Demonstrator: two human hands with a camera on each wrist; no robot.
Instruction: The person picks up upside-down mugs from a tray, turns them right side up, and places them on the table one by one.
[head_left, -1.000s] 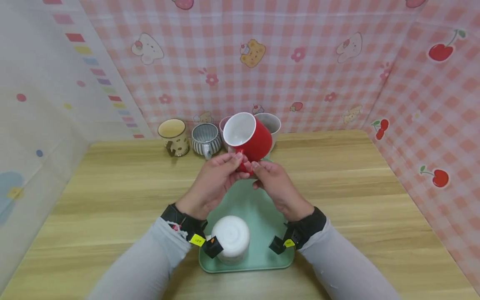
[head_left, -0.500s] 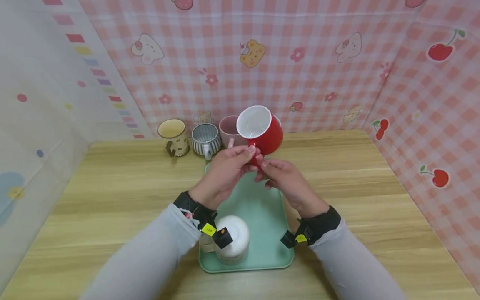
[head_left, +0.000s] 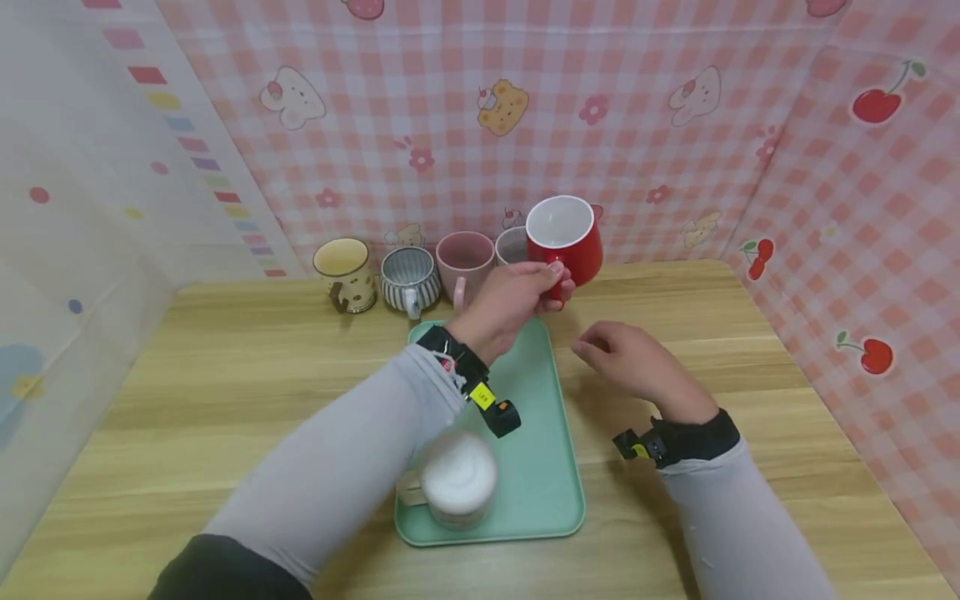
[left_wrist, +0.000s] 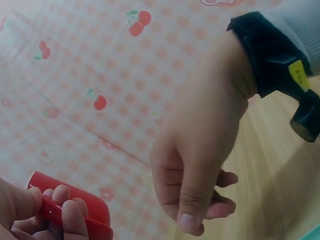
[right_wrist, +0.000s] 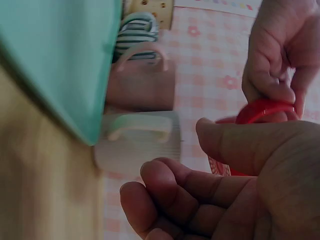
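red mug (head_left: 564, 237) in left hand (head_left: 510, 302) (by handle).

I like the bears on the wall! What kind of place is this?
Probably a little play or practice corner, not a real kitchen. A wooden table is boxed in by pink checked cloth printed with bears and cherries, mugs stand in a row at the back, and the left hand holds a red mug.

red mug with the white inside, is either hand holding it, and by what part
The left hand grips the glossy red ceramic mug by its handle; the right hand holds nothing.
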